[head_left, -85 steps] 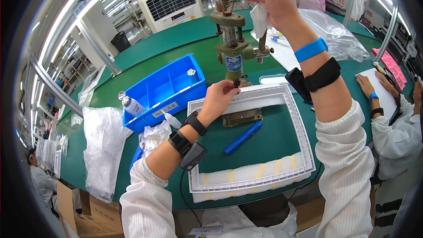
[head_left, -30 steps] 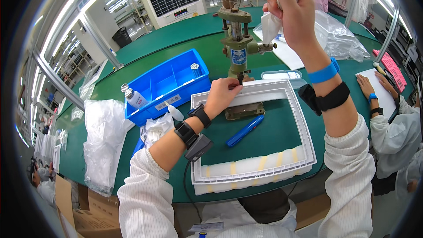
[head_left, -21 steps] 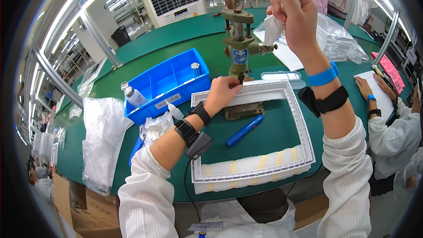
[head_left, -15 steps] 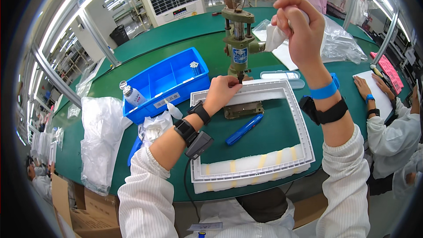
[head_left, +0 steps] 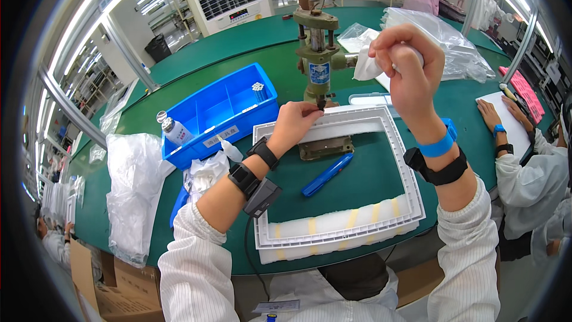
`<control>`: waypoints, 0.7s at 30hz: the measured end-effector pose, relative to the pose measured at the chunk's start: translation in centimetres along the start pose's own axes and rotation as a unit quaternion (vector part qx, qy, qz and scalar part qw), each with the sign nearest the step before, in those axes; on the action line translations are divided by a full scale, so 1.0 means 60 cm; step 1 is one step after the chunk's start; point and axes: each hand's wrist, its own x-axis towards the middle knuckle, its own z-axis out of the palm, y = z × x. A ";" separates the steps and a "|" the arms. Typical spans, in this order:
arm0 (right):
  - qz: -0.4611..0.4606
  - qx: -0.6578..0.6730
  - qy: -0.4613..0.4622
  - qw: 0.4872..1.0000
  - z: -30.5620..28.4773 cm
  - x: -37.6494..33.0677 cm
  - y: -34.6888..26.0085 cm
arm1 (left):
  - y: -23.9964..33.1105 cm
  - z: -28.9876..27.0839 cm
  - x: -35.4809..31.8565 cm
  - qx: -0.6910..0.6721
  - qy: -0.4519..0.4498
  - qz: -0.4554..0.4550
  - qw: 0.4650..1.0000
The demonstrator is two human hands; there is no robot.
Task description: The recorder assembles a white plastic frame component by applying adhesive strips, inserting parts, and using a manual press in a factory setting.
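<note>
A white rectangular plastic frame (head_left: 411, 173) lies on the green table, its far bar under the green arbor press (head_left: 317, 59). My left hand (head_left: 293, 125) pinches at this far bar, fingertips right beside the dark tip of the press ram (head_left: 321, 102); whether a small part is also between them is hidden. Raised at the right, my right hand (head_left: 411, 71) is closed round the press lever handle, which is wrapped in white cloth (head_left: 366, 67). Inside the frame's opening are the press's metal base (head_left: 325, 148) and a blue pen-shaped tool (head_left: 328, 174).
Left of the press stands a blue divided bin (head_left: 220, 107) with a white bottle (head_left: 177, 131). A plastic bag (head_left: 136, 191) lies farther left. White foam with yellow strips (head_left: 339, 223) lies under the frame's near bar. Another person's hands (head_left: 494, 116) rest at the right.
My right hand has come down and slightly nearer, bringing the wrapped lever handle with it. My left hand stays at the frame's far bar by the ram. The whole view has shifted slightly.
</note>
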 end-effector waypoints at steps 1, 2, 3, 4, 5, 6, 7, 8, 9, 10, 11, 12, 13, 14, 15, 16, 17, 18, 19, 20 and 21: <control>0.003 -0.001 -0.005 1.000 0.000 -0.008 -0.003 | 0.001 -0.001 -0.001 0.001 0.000 -0.001 1.000; 0.006 -0.002 -0.010 1.000 0.000 -0.015 -0.005 | 0.002 -0.001 -0.002 0.009 0.002 0.002 1.000; 0.006 -0.002 -0.010 1.000 -0.004 -0.023 -0.005 | 0.002 -0.002 -0.003 0.017 0.003 0.005 1.000; 0.005 -0.009 -0.029 1.000 -0.008 -0.030 -0.004 | 0.003 -0.002 -0.003 0.017 0.003 0.004 1.000; 0.004 -0.016 -0.049 0.999 -0.011 -0.037 -0.005 | 0.003 -0.003 -0.003 0.024 0.004 0.009 1.000; 0.001 -0.027 -0.052 0.998 -0.011 -0.044 -0.010 | 0.004 -0.003 -0.004 0.031 0.005 0.014 0.999; 0.002 -0.027 -0.052 0.998 -0.012 -0.047 -0.011 | 0.004 -0.002 -0.004 0.031 0.004 0.014 0.999; 0.004 -0.015 -0.064 0.998 -0.013 -0.049 -0.012 | 0.004 -0.001 -0.004 0.033 0.008 0.020 0.999; 0.007 -0.003 -0.077 0.997 -0.015 -0.051 -0.013 | 0.004 -0.001 -0.005 0.036 0.012 0.026 0.999; 0.007 -0.005 -0.076 0.997 -0.018 -0.054 -0.015 | 0.005 0.000 -0.004 0.035 0.011 0.027 0.999; 0.011 -0.010 -0.092 0.996 -0.021 -0.058 -0.015 | 0.005 -0.001 -0.005 0.036 0.011 0.017 0.999; 0.016 -0.015 -0.107 0.994 -0.024 -0.063 -0.014 | 0.005 -0.002 -0.005 0.038 0.011 0.007 0.999; 0.015 -0.017 -0.107 0.994 -0.027 -0.068 -0.014 | 0.006 -0.001 -0.005 0.036 0.011 0.008 0.999; -0.002 -0.034 -0.120 0.992 -0.029 -0.075 -0.013 | 0.007 0.000 -0.005 0.037 0.010 0.010 0.999; -0.019 -0.050 -0.133 0.990 -0.031 -0.083 -0.012 | 0.008 0.001 -0.004 0.037 0.010 0.011 0.999; -0.017 -0.059 -0.130 0.990 -0.029 -0.093 -0.012 | 0.006 -0.001 -0.005 0.038 0.011 0.011 0.999; -0.018 -0.058 -0.131 0.990 -0.029 -0.098 -0.012 | 0.006 -0.002 -0.005 0.036 0.010 0.012 0.999; -0.020 -0.069 -0.144 0.987 -0.030 -0.102 -0.013 | 0.005 -0.003 -0.005 0.034 0.008 0.013 0.999; -0.020 -0.084 -0.156 0.984 -0.032 -0.105 -0.013 | 0.006 -0.002 -0.005 0.033 0.008 0.013 0.999; -0.015 -0.086 -0.156 0.984 -0.034 -0.106 -0.012 | 0.008 -0.001 -0.004 0.032 0.005 0.009 0.999; -0.015 -0.088 -0.156 0.984 -0.034 -0.105 -0.013 | 0.011 -0.001 -0.003 0.031 0.001 0.004 1.000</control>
